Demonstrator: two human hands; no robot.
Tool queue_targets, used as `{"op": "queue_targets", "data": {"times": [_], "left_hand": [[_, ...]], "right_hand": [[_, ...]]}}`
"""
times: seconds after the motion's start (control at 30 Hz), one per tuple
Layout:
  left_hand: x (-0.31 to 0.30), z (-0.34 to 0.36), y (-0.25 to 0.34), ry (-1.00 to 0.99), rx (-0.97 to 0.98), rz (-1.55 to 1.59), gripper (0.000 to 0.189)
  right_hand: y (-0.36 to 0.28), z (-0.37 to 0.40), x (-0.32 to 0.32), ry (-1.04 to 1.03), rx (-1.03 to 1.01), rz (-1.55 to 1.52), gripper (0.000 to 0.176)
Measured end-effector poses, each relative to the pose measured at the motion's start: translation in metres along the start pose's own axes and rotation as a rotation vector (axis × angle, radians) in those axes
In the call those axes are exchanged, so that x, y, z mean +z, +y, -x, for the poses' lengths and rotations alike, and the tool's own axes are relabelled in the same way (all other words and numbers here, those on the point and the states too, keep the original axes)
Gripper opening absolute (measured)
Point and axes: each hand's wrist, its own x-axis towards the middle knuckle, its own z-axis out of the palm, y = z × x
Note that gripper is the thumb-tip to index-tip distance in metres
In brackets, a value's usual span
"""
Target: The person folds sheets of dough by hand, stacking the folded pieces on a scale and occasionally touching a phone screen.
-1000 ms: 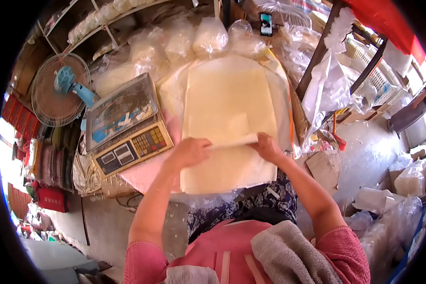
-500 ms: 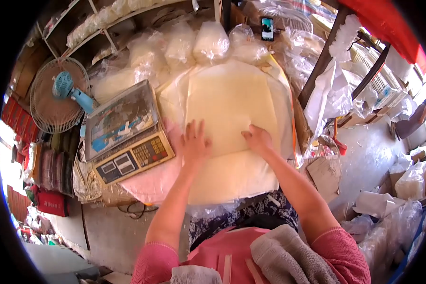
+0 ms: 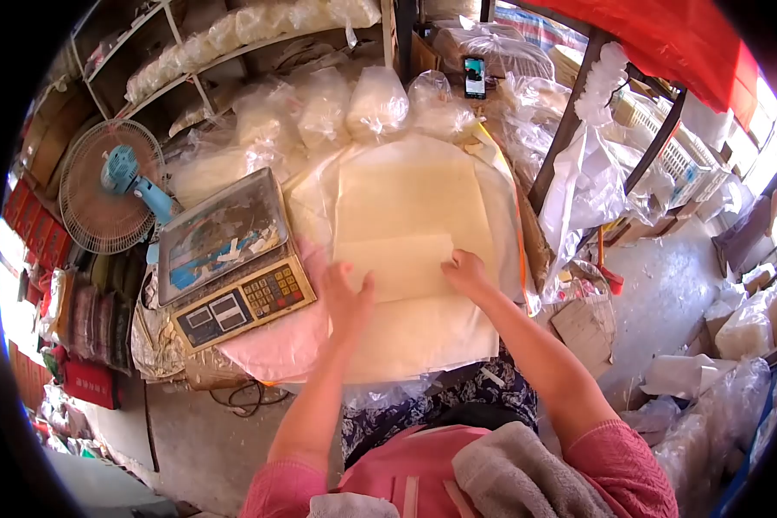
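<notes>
A stack of large pale cream sheets (image 3: pixel 406 203) lies on the table in front of me. A smaller folded sheet (image 3: pixel 397 266) rests on top of the stack. My left hand (image 3: pixel 347 300) is flat with fingers spread at the folded sheet's left lower corner. The fingers of my right hand (image 3: pixel 466 273) press on its right edge. Neither hand grips anything.
An electronic scale (image 3: pixel 229 255) with a keypad stands left of the stack, on a pink cover (image 3: pixel 272 345). Behind are tied plastic bags (image 3: pixel 375 104), shelves and a phone (image 3: pixel 474 76). A fan (image 3: pixel 112 186) stands far left. A pole hung with plastic bags (image 3: pixel 583 181) is to the right.
A second ago both hands held a rolled edge of the sheet. They folded it away from me, pressed it flat, and now rest on the folded piece.
</notes>
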Motion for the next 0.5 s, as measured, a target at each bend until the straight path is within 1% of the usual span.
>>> {"op": "queue_targets", "data": {"times": [0.1, 0.17, 0.2, 0.23, 0.3, 0.33, 0.37, 0.4, 0.43, 0.47, 0.5], "left_hand": [[-0.021, 0.034, 0.020, -0.580, -0.781, 0.667, 0.042], [-0.006, 0.072, 0.026, -0.474, -0.836, 0.972, 0.046], [0.003, 0.086, 0.037, -0.272, -0.716, 1.125, 0.047], [0.011, 0.090, 0.033, -0.203, -0.653, 1.135, 0.046], [0.024, 0.093, 0.016, -0.055, -0.536, 1.143, 0.048], [0.018, 0.087, 0.014, -0.013, -0.467, 1.059, 0.053], [0.007, 0.075, 0.011, 0.100, -0.333, 1.083, 0.055], [-0.008, 0.061, 0.007, 0.204, -0.204, 1.095, 0.057], [-0.046, 0.044, 0.006, 0.150, -0.225, 0.882, 0.057], [-0.071, 0.023, -0.009, 0.208, -0.102, 0.875, 0.057], [-0.104, 0.001, -0.018, 0.317, -0.160, 0.841, 0.056]], "right_hand": [[0.003, 0.050, -0.008, -0.179, 0.218, -0.433, 0.019], [0.008, 0.088, 0.019, -0.246, 0.293, -0.710, 0.017], [-0.006, 0.113, 0.021, -0.282, 0.334, -0.836, 0.018], [-0.023, 0.137, 0.015, -0.321, 0.380, -0.962, 0.020], [-0.034, 0.160, 0.009, -0.528, 0.356, -1.084, 0.022], [-0.030, 0.163, 0.012, -0.524, 0.318, -1.049, 0.022], [-0.028, 0.162, 0.009, -0.511, 0.231, -0.962, 0.023], [-0.016, 0.158, 0.007, -0.501, 0.084, -0.914, 0.023], [0.006, 0.152, 0.013, -0.451, -0.084, -0.937, 0.021], [0.004, 0.151, 0.002, -0.365, -0.140, -0.750, 0.019], [0.001, 0.150, -0.006, -0.286, -0.167, -0.530, 0.019]]}}
